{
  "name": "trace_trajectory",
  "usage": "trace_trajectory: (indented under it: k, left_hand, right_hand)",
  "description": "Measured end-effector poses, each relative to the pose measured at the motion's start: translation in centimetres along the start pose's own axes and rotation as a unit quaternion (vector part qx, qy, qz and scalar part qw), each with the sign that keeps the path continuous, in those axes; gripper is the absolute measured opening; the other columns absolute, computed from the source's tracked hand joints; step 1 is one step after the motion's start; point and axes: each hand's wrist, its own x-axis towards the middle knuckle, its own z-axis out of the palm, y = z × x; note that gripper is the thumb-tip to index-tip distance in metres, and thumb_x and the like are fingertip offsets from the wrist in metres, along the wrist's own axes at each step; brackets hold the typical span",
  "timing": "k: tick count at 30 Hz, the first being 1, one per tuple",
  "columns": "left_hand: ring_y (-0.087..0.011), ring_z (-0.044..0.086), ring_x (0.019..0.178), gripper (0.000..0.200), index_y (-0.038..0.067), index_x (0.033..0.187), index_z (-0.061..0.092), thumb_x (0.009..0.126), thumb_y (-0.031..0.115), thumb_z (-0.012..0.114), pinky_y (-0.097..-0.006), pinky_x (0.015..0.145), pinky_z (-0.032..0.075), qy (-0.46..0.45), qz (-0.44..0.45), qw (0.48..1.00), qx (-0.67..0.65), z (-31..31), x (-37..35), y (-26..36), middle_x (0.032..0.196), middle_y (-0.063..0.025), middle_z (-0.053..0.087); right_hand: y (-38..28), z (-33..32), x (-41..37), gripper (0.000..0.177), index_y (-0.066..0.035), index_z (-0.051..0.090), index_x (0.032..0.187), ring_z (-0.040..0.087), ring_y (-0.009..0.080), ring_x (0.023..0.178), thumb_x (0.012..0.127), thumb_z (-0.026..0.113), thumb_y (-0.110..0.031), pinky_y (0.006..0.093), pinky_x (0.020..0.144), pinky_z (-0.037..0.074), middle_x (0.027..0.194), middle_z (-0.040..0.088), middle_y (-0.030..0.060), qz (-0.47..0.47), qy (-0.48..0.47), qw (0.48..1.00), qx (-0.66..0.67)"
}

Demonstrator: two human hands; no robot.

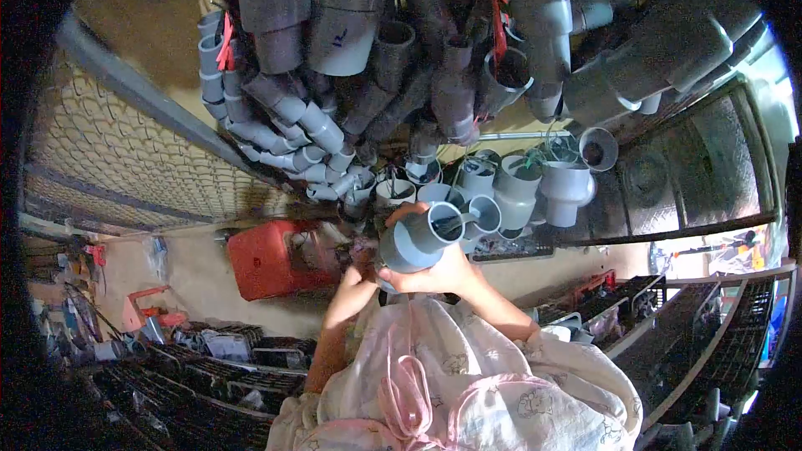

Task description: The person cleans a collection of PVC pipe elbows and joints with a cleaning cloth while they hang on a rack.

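A grey pipe fitting with a wide round mouth is held in front of the body, its opening tilted up to the right. My right hand wraps round its lower right side. My left hand is at its lower left, fingers partly hidden behind the fitting and in shadow; what it grips cannot be made out. Just behind the held piece is another grey fitting with a round opening, and more grey fittings hang in a row beyond.
Bundles of grey pipe fittings hang overhead, some with red ties. A red container stands left of the hands. Wire mesh is at the left; dark racks stand at the right, more at lower left.
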Motion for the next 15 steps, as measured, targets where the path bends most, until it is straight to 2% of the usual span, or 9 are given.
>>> trace_trajectory:
  k: [1, 3, 6, 7, 8, 9, 10, 12, 15]
  left_hand:
    - [-0.0165, 0.043, 0.103, 0.044, 0.001, 0.120, 0.036, 0.078, 0.001, 0.048, -0.0303, 0.089, 0.033, -0.030, -0.026, 0.999, 0.006, -0.1, 0.1, 0.5, 0.114, -0.0080, 0.047]
    - [-0.0169, 0.041, 0.106, 0.046, 0.002, 0.122, 0.033, 0.078, 0.003, 0.049, -0.0308, 0.090, 0.031, -0.059, -0.024, 0.998, 0.025, 0.0, 0.2, 0.9, 0.117, -0.0081, 0.044]
    - [-0.0180, 0.035, 0.112, 0.057, 0.003, 0.125, 0.028, 0.078, 0.014, 0.058, -0.0321, 0.094, 0.027, -0.123, -0.030, 0.985, 0.120, -1.1, -0.1, -0.1, 0.121, -0.0102, 0.038]
    - [-0.0183, 0.034, 0.112, 0.060, 0.003, 0.125, 0.028, 0.076, 0.017, 0.061, -0.0324, 0.094, 0.027, -0.140, -0.023, 0.982, 0.129, -0.7, -0.4, 1.4, 0.121, -0.0103, 0.038]
    - [-0.0185, 0.034, 0.113, 0.064, 0.003, 0.124, 0.028, 0.074, 0.019, 0.064, -0.0326, 0.094, 0.028, -0.154, -0.013, 0.978, 0.138, 0.0, -0.6, 3.3, 0.121, -0.0105, 0.038]
    - [-0.0190, 0.033, 0.113, 0.072, 0.004, 0.125, 0.028, 0.069, 0.023, 0.069, -0.0329, 0.094, 0.027, -0.134, 0.031, 0.974, 0.179, 0.3, -0.7, 4.3, 0.122, -0.0103, 0.037]
    - [-0.0184, 0.039, 0.109, 0.069, 0.002, 0.121, 0.033, 0.066, 0.023, 0.071, -0.0322, 0.091, 0.031, -0.123, 0.021, 0.976, 0.181, 0.6, -0.8, 5.3, 0.118, -0.0106, 0.042]
    - [-0.0171, 0.045, 0.102, 0.062, 0.000, 0.114, 0.041, 0.065, 0.021, 0.072, -0.0317, 0.088, 0.035, -0.044, 0.053, 0.990, 0.125, 1.8, -0.7, 7.8, 0.107, -0.0106, 0.050]
    - [-0.0154, 0.051, 0.091, 0.053, 0.000, 0.108, 0.046, 0.065, 0.018, 0.072, -0.0308, 0.083, 0.040, -0.052, 0.079, 0.986, 0.138, 1.4, 0.4, 8.0, 0.097, -0.0081, 0.056]
  right_hand:
    - [-0.1, 0.0, 0.1, 0.043, -0.002, 0.052, 0.085, 0.052, 0.0130, 0.064, 0.053, 0.074, -0.020, 0.0268, 0.061, 0.043, 0.073, 0.056, 0.0058, 0.008, -0.012, 1.000, -0.003]
    - [-0.1, -0.3, 0.1, 0.040, -0.002, 0.052, 0.083, 0.053, 0.0127, 0.063, 0.053, 0.073, -0.019, 0.0267, 0.060, 0.044, 0.073, 0.057, 0.0057, 0.021, -0.029, 0.999, -0.008]
    - [0.5, -0.7, -0.2, 0.050, -0.002, 0.046, 0.092, 0.048, 0.0160, 0.078, 0.054, 0.073, -0.018, 0.0298, 0.068, 0.040, 0.089, 0.049, 0.0090, 0.065, -0.060, 0.996, 0.022]
    - [0.9, -0.8, -0.3, 0.051, -0.002, 0.044, 0.094, 0.048, 0.0155, 0.079, 0.055, 0.073, -0.018, 0.0292, 0.069, 0.040, 0.088, 0.049, 0.0083, 0.060, -0.055, 0.996, 0.036]
    - [1.4, -0.4, -0.5, 0.057, -0.002, 0.041, 0.099, 0.048, 0.0152, 0.080, 0.056, 0.073, -0.020, 0.0285, 0.070, 0.040, 0.089, 0.049, 0.0074, 0.021, 0.009, 0.998, 0.057]
    - [1.0, -0.4, -0.3, 0.059, -0.002, 0.039, 0.101, 0.048, 0.0152, 0.080, 0.056, 0.073, -0.020, 0.0283, 0.070, 0.039, 0.089, 0.049, 0.0074, 0.044, 0.019, 0.995, 0.088]
    - [0.6, -0.5, 0.0, 0.061, -0.002, 0.037, 0.103, 0.048, 0.0152, 0.081, 0.056, 0.073, -0.020, 0.0281, 0.071, 0.039, 0.089, 0.049, 0.0073, 0.068, 0.027, 0.990, 0.119]
    - [1.1, -0.5, 0.4, 0.059, -0.002, 0.037, 0.102, 0.049, 0.0169, 0.081, 0.058, 0.072, -0.021, 0.0291, 0.070, 0.041, 0.089, 0.049, 0.0084, 0.058, 0.059, 0.988, 0.133]
    - [0.6, -1.0, 2.2, 0.056, -0.003, 0.037, 0.100, 0.051, 0.0201, 0.079, 0.059, 0.069, -0.023, 0.0315, 0.067, 0.043, 0.089, 0.050, 0.0103, 0.016, 0.101, 0.973, 0.207]
